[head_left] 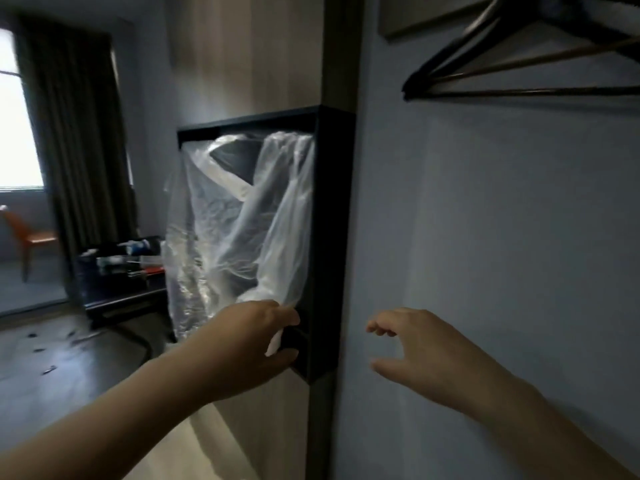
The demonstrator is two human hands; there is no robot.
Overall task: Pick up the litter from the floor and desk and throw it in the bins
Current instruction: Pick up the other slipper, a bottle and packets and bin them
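Head view of a dim room, looking along two bare forearms toward a wall. At centre, a dark open-fronted box (333, 237) fixed to a pale wood panel (249, 57), with a clear plastic bag (225, 220) spilling out of its front and hanging down in loose folds over something dark inside.

Left hand (249, 341) at the lower corner of the box, grip closed on the bottom edge of the bag, thumb underneath and fingers on top. A white strip showing between thumb and fingers; unclear whether bag or paper.

Right hand (415, 348) just to the right of the box, in front of a plain grey wall (485, 220), grip apart and holding nothing, fingers loosely curled, touching neither box nor bag.

Dark clothes hangers (485, 64) at top right.

Further back on the left, a low dark bench (121, 299) cluttered with small items too blurred to name. Small dark scraps of litter (48, 369) scattered on the floor (86, 393) in front of it. Beyond, an orange chair (34, 237) beside a bright window (17, 116) and a long dark curtain (79, 133).
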